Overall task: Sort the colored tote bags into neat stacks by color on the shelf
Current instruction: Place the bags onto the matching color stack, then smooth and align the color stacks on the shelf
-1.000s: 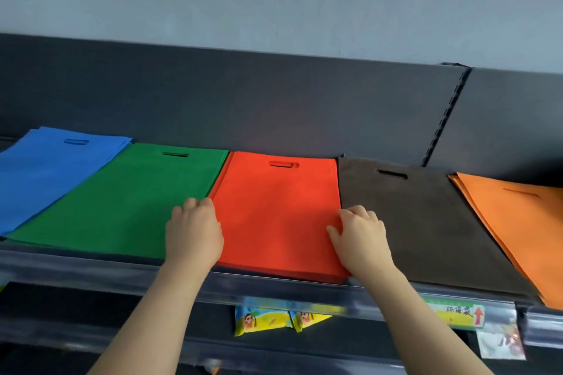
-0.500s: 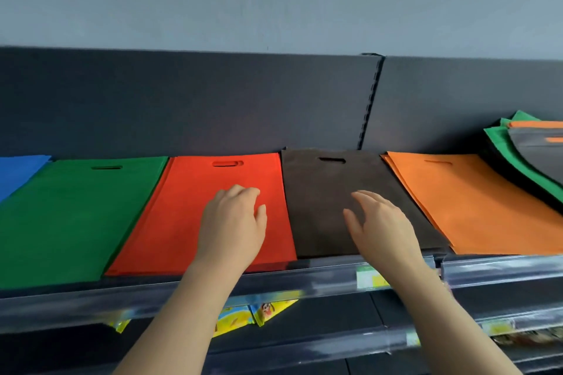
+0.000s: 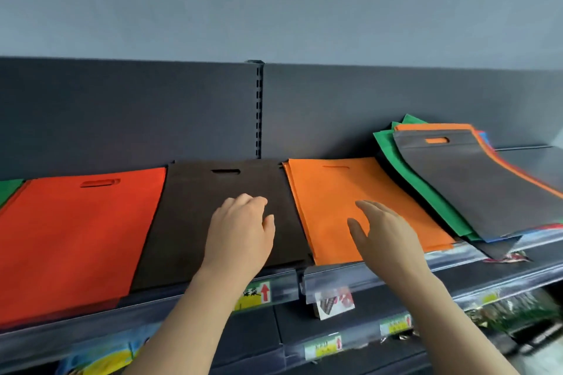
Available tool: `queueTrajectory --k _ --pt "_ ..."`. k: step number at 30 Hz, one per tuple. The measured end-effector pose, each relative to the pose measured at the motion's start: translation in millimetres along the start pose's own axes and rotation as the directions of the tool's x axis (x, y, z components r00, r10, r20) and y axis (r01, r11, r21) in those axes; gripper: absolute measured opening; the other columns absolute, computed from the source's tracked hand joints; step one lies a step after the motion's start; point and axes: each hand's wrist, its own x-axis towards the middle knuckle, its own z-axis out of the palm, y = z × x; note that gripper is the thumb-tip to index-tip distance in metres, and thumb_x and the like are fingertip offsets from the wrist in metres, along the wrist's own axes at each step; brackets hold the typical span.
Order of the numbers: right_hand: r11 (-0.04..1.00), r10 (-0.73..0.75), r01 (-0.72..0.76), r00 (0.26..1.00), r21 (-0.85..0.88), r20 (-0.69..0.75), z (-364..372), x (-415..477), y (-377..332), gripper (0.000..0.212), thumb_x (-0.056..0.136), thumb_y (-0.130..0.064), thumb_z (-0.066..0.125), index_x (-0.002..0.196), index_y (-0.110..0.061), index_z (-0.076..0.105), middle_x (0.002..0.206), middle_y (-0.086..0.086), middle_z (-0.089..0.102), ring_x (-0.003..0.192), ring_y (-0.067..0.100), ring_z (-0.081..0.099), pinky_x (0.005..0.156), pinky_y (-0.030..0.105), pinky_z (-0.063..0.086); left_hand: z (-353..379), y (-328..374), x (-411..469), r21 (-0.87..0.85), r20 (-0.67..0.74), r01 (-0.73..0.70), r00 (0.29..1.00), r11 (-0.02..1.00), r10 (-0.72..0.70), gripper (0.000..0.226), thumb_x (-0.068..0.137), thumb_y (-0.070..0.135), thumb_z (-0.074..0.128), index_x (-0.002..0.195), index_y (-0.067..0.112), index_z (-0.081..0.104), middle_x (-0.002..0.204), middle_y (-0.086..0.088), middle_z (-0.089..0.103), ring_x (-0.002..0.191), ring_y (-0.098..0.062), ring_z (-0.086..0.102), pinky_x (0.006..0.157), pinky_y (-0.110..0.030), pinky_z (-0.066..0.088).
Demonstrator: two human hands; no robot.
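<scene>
Left hand (image 3: 240, 231) loosely curled, right hand (image 3: 385, 233) spread, both empty; skewed mixed pile (image 3: 475, 189) to their right could spill if tugged

The shelf (image 3: 365, 280) is holding red bags (image 3: 76, 237), brown bags (image 3: 189, 216) and orange bags (image 3: 326, 201) side by side. A mixed pile (image 3: 475, 186) is lying at right.

This is a shop aisle. A dark grey metal display shelf (image 3: 530, 161) stands against a back panel with a slotted upright (image 3: 259, 113). Its front edge carries a clear plastic price rail (image 3: 329, 278) holding yellow price labels (image 3: 253, 297) with red arrows. On it, flat non-woven tote bags (image 3: 329, 192) lie in single-colour stacks. Packaged goods (image 3: 515, 310) sit on the shelf below.
</scene>
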Motion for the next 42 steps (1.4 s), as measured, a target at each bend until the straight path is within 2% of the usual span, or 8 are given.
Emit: queueTrajectory --k 11,16,23,26,28,34,39,42 --pt "0.985 0.139 -0.145 0.988 -0.095 -0.071 -42.0 27.3 151.7 0.012 0.088 -0.022 0.053 0.087 -0.012 0.058 0.092 0.003 0.063 0.088 0.031 0.058 0.062 0.034 0.038 81.3 129.6 39.6 -0.093 0.084 -0.092 0.991 0.991 0.100 0.029 0.097 0.030 0.043 0.114 0.015 0.060 0.110 0.001 0.060 0.104 -0.018 0.051 0.086 -0.030 0.043" --pt "0.949 0.264 -0.276 0.960 -0.149 -0.095 -56.5 51.9 205.0 0.030 0.094 -0.023 0.050 0.114 -0.003 0.059 0.125 0.010 0.059 0.112 0.031 0.055 0.086 0.036 0.042 107.6 167.8 61.2 -0.173 0.123 -0.115 0.983 0.978 0.137 0.027 0.095 0.029 0.045 0.108 0.011 0.061 0.105 -0.002 0.060 0.102 -0.020 0.051 0.086 -0.035 0.046" --pt "0.911 0.370 -0.374 0.927 -0.176 -0.058 -64.2 83.1 264.6 0.027 0.095 -0.019 0.042 0.106 -0.002 0.059 0.116 0.014 0.059 0.111 0.033 0.054 0.089 0.038 0.044 137.2 211.0 96.0 -0.248 0.226 -0.139 0.954 0.959 0.196 0.030 0.097 0.031 0.045 0.114 0.011 0.060 0.107 -0.004 0.062 0.102 -0.020 0.054 0.085 -0.033 0.047" --pt "0.917 0.365 -0.364 0.931 -0.162 -0.025 -59.6 84.7 277.7 0.025 0.094 -0.018 0.037 0.077 -0.009 0.053 0.090 0.008 0.058 0.096 0.032 0.056 0.075 0.035 0.041 150.1 227.3 107.9 -0.287 0.278 -0.096 0.944 0.953 0.178 0.034 0.096 0.034 0.047 0.114 0.008 0.058 0.107 -0.006 0.064 0.101 -0.023 0.056 0.085 -0.037 0.048" --pt "0.928 0.327 -0.329 0.944 -0.174 -0.045 -56.3 81.2 280.4 0.026 0.093 -0.018 0.039 0.073 -0.009 0.053 0.085 0.005 0.059 0.091 0.029 0.057 0.071 0.034 0.038 159.6 234.5 112.6 -0.324 0.306 -0.041 0.941 0.945 0.146 0.039 0.095 0.037 0.049 0.118 0.006 0.055 0.106 -0.007 0.064 0.102 -0.025 0.057 0.086 -0.037 0.047" --pt "0.978 0.158 -0.164 0.986 -0.131 -0.055 -57.9 74.1 279.6 0.027 0.094 -0.018 0.048 0.111 -0.014 0.069 0.116 -0.002 0.066 0.112 0.018 0.056 0.096 0.027 0.038 174.3 244.6 118.3 -0.413 0.321 0.144 0.947 0.899 -0.004 0.055 0.089 0.034 0.060 0.132 0.005 0.043 0.118 -0.008 0.060 0.112 -0.025 0.054 0.089 -0.029 0.041" --pt "0.973 0.218 -0.225 0.969 -0.054 -0.117 -75.5 86.7 311.4 0.022 0.092 -0.024 0.052 0.099 -0.012 0.068 0.104 0.001 0.067 0.102 0.025 0.059 0.081 0.032 0.045 176.8 244.5 114.4 -0.511 0.277 0.278 0.949 0.813 -0.150 0.068 0.086 0.014 0.066 0.144 0.007 0.031 0.086 0.003 0.058 0.087 -0.015 0.055 0.077 -0.022 0.038" --pt "0.943 0.299 -0.304 0.953 -0.136 -0.055 -78.0 93.6 331.9 0.028 0.093 -0.032 0.046 0.075 -0.012 0.053 0.088 0.005 0.061 0.083 0.028 0.057 0.064 0.032 0.035 178.8 249.2 107.7 -0.559 0.270 0.332 0.939 0.760 -0.212 0.063 0.090 0.018 0.062 0.143 0.006 0.032 0.091 0.005 0.059 0.089 -0.015 0.056 0.079 -0.024 0.038"
